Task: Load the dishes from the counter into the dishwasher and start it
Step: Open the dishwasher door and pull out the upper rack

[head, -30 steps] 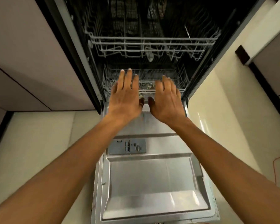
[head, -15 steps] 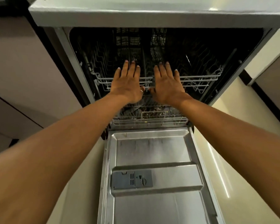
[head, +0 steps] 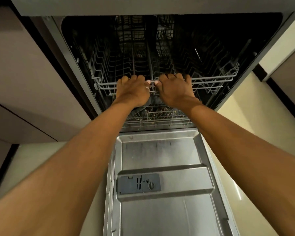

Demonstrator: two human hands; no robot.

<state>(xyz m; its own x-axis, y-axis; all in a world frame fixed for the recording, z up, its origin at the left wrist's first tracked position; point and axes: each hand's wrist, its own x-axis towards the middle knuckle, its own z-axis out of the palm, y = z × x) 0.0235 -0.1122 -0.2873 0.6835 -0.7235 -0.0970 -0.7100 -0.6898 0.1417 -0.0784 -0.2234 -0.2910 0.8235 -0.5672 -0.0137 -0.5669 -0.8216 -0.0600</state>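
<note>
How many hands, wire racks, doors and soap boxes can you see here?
Hands: 2, the left hand and the right hand
Wire racks: 2, the upper rack and the lower rack
Dishwasher door: 1
Soap box: 1
Total: 6

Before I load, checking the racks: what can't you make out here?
Head view:
Fingertips (not thumbs) of left hand and right hand: curled over the front rail of the grey wire upper rack.
Its back: too dark to tell contents.
Grey wire lower rack: partly covered by both wrists.
Counter dishes: outside the frame.
</note>
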